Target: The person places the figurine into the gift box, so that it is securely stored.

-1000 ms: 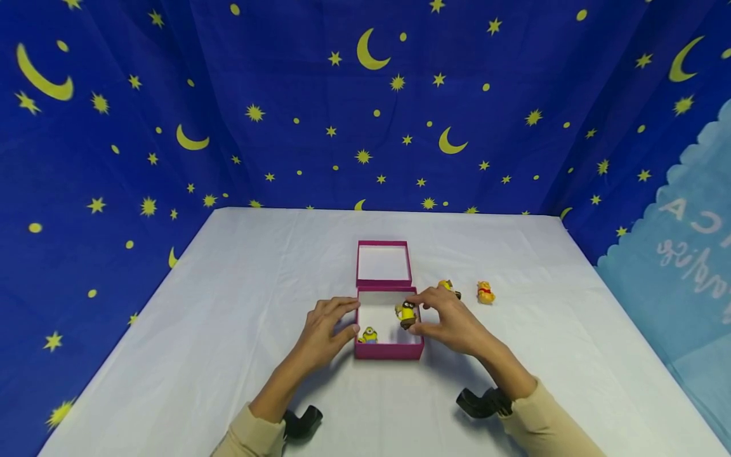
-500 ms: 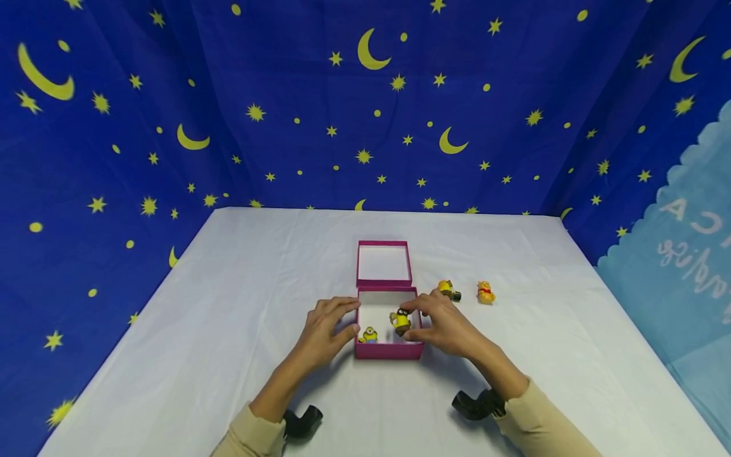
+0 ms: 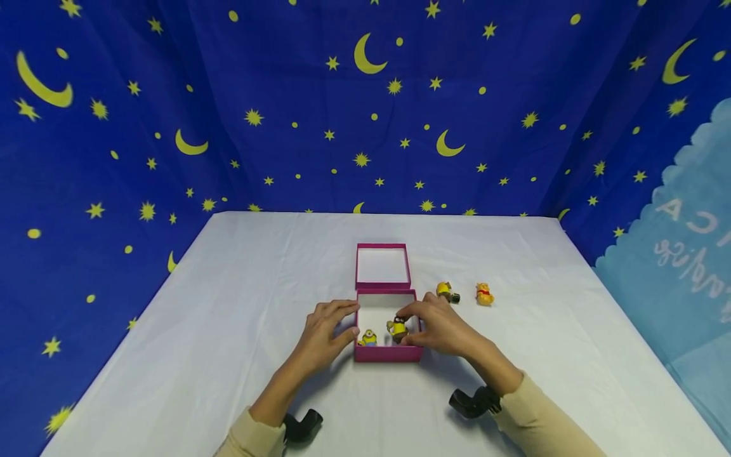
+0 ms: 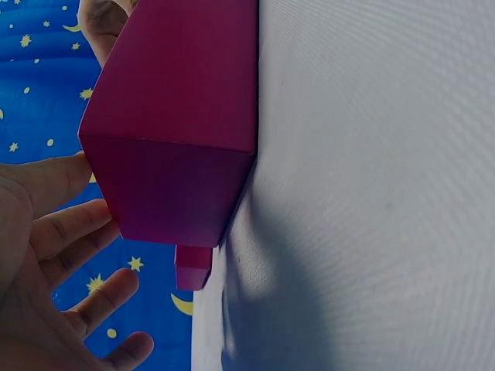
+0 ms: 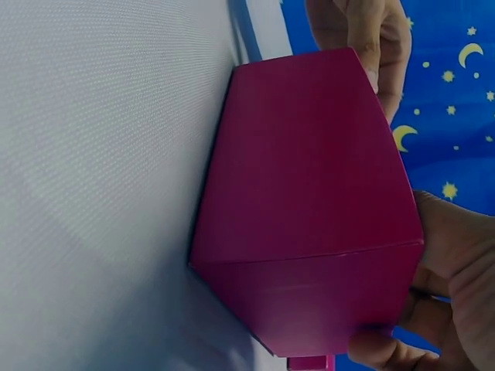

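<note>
My right hand (image 3: 448, 328) pinches a yellow and brown Minion figurine (image 3: 398, 329) between thumb and fingers, low inside the magenta box (image 3: 388, 354). Another Minion figurine (image 3: 369, 337), with one eye and blue overalls, is in the near left corner of that box. Straight, spread fingers of my left hand (image 3: 324, 333) touch the box's left rim. Seen from the left wrist, the thumb and some fingertips meet the box's edge (image 4: 170, 185). In the right wrist view the box wall (image 5: 309, 162) hides the held figurine.
Behind the box lies its magenta lid (image 3: 382, 285), white inside facing up. A Minion figurine (image 3: 447, 292) lies on the white tablecloth to the right, beside an orange bear figurine (image 3: 484, 294) with a red top. A blue star-patterned curtain (image 3: 320, 114) surrounds the table.
The right hand has shifted slightly left and toward me, lowering the Minion figurine deeper into the box. My left hand stays at the box's left side.
</note>
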{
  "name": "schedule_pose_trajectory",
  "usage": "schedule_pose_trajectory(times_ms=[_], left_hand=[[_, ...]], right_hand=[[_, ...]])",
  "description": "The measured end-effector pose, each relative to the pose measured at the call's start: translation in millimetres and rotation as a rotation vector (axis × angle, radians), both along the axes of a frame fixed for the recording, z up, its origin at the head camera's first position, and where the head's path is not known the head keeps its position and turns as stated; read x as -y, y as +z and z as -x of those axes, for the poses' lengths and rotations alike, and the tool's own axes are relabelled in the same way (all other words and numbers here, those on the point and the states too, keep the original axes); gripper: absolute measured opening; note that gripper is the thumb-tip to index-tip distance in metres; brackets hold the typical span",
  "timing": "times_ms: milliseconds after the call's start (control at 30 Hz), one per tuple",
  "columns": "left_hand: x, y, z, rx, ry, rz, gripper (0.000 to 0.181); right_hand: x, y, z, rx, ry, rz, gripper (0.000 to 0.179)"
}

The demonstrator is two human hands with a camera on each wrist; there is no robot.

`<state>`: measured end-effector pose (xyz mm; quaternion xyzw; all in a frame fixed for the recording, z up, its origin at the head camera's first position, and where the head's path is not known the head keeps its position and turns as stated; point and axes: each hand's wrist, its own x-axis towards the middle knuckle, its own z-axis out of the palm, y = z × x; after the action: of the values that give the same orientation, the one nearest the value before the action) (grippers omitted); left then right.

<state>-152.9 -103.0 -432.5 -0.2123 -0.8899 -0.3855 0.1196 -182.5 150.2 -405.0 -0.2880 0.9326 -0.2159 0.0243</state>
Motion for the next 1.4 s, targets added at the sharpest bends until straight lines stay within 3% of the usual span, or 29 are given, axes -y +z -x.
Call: schedule_pose_trajectory(times_ms=[700, 867, 1400], left_hand=[[-0.5, -0.2, -0.9, 0.024, -0.001, -0.01, 0.039], [-0.6, 2.6, -1.5, 0.05, -0.006, -0.014, 0.039], [-1.2, 1.1, -0.9, 0.02, 0.003, -0.005, 0.039]], right_hand=[[11.6, 8.5, 8.8, 0.096, 0.019, -0.159, 0.032], [12.7, 8.9, 9.6, 0.083, 0.035, -0.179, 0.029], [13.7, 8.8, 9.0, 0.064, 0.058, -0.222, 0.02]])
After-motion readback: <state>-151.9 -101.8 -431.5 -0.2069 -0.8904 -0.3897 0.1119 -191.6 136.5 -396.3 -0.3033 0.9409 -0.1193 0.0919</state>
